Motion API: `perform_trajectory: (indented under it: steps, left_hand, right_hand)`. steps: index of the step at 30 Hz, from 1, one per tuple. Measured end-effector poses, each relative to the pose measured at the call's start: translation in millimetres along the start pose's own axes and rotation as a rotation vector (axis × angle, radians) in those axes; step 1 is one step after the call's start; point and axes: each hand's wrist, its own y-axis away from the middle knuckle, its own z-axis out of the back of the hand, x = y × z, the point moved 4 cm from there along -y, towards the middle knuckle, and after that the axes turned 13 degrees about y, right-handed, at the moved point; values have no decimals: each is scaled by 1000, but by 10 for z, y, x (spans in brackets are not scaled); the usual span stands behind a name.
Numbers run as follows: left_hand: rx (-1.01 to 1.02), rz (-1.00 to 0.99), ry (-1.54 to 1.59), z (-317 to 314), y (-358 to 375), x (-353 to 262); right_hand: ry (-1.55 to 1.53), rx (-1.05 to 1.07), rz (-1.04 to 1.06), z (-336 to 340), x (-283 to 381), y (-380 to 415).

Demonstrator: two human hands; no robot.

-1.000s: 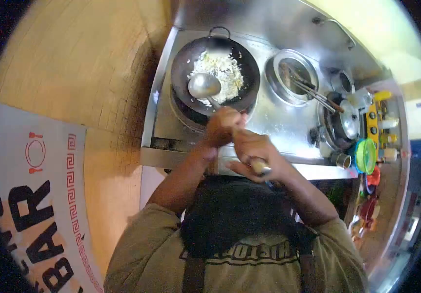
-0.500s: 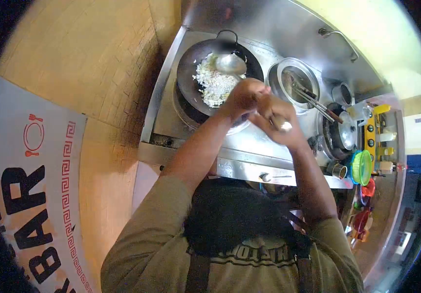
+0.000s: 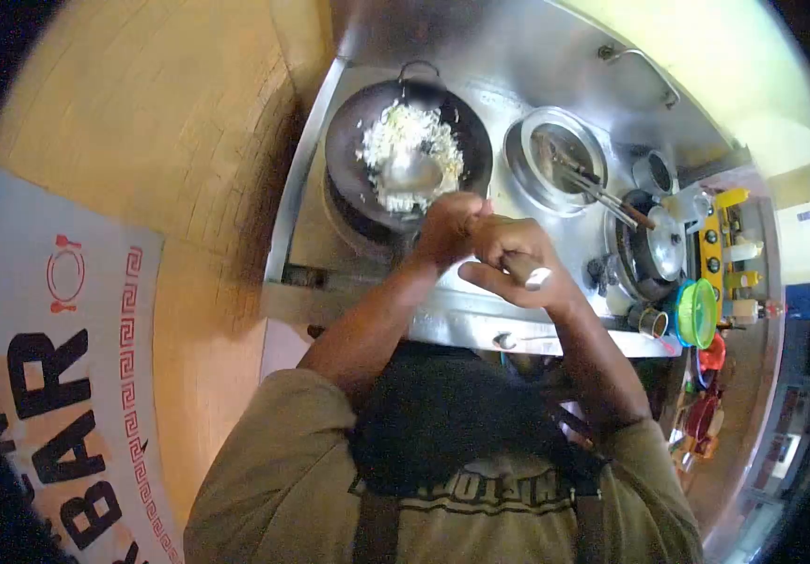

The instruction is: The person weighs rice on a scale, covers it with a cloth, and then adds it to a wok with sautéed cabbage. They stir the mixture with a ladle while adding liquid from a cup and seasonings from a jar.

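Note:
A dark wok (image 3: 344, 141) with a loop handle stands on the steel stove, holding white rice-like food (image 3: 403, 127). The round metal head of a ladle (image 3: 412, 173) rests in the lower part of that food. My left hand (image 3: 449, 228) is wrapped round the ladle's shaft, above the wok's near right edge. Right beside it, my right hand (image 3: 518, 263) grips the handle end, whose tip sticks out between the fingers. Both hands are closed and nearly touching. Most of the shaft is hidden by them.
Right of the wok, a round metal pot (image 3: 529, 183) holds tongs-like metal utensils. Farther right are a lidded pan (image 3: 665, 252), a small metal pot (image 3: 654, 172), a small tin (image 3: 649, 322), a green basket (image 3: 702, 313) and several bottles. A steel wall with a tap (image 3: 644, 61) stands behind.
The ladle's head has moved down and left, from the upper part of the food to the lower part. Both hands have shifted slightly left and down with it. The food is spread differently.

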Motion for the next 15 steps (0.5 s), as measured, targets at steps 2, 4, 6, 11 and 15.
perform_trajectory:
  steps: [2, 4, 6, 11, 15]
  left_hand:
    - [125, -96, -29, -106, 82, 148]
    - [194, -294, 89, -109, -65, 14]
    - [59, -168, 154, -212, 67, -301]
    - [161, -215, -125, -229, 298, -123]
    - [157, -150, 67, 41, 436, -186]
  right_hand:
    - [76, -64, 35, -74, 3, 112]
    - [118, -80, -56, 84, 164, 67]
    - [133, -23, 0, 196, 467, 124]
    - [111, -114, 35, -155, 309, 340]
    - [61, -20, 83, -411, 265, 356]
